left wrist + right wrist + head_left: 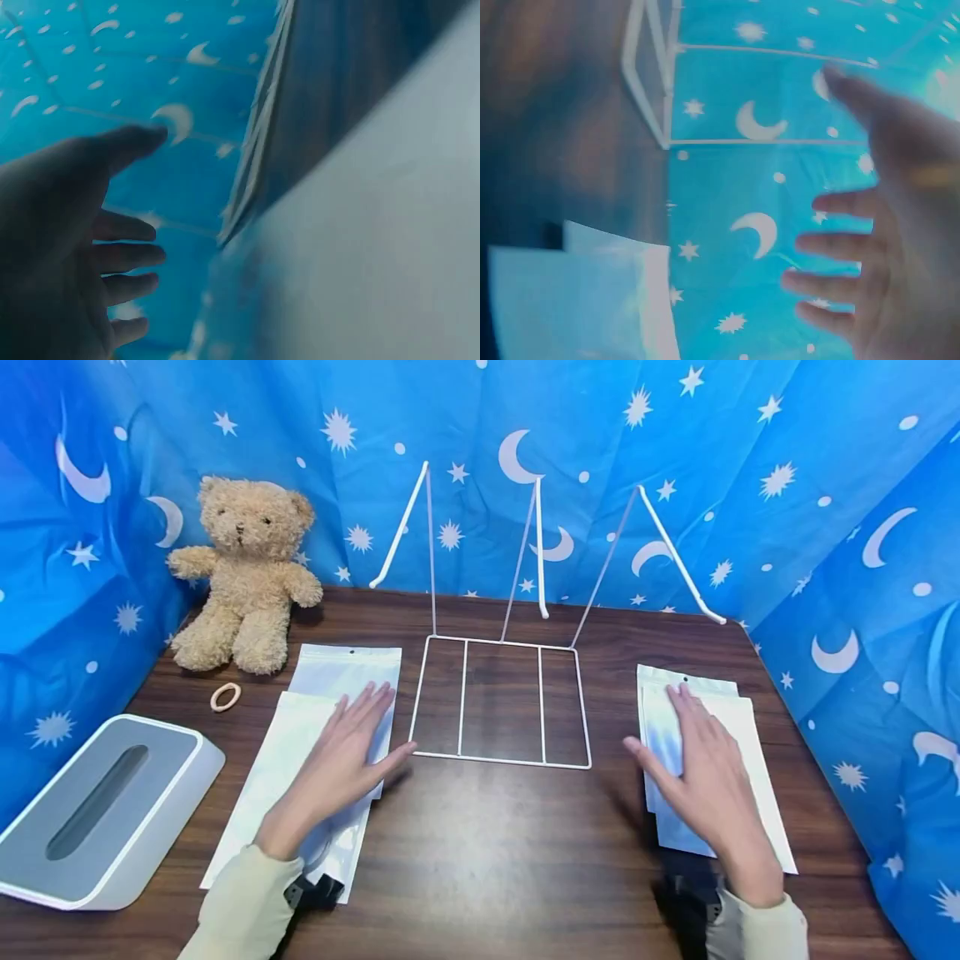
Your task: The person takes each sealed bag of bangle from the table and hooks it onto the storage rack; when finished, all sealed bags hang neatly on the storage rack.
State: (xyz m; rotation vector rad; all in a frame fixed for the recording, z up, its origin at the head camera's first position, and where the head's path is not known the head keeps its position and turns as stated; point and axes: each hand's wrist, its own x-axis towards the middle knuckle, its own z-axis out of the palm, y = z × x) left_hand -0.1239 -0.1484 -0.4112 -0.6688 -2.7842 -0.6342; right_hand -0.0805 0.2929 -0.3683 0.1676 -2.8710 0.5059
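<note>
fingers straight and gripping nothing, the left hand [337, 768] hovers over the left white pouches [262, 777], the right hand [705, 768] over the right white pouches [741, 725] (a wire rack [501, 761] stands between).

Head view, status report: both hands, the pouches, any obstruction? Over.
Left hand over left pouches, right hand over right pouches, both holding nothing. Pouches flat, overlapping. White wire rack between; nothing visibly blocking hands.

Head: above, forward and down
Wrists: close, towards the curtain [195, 187]
Head, right wrist: share rack [645, 105], pouches [570, 300]
</note>
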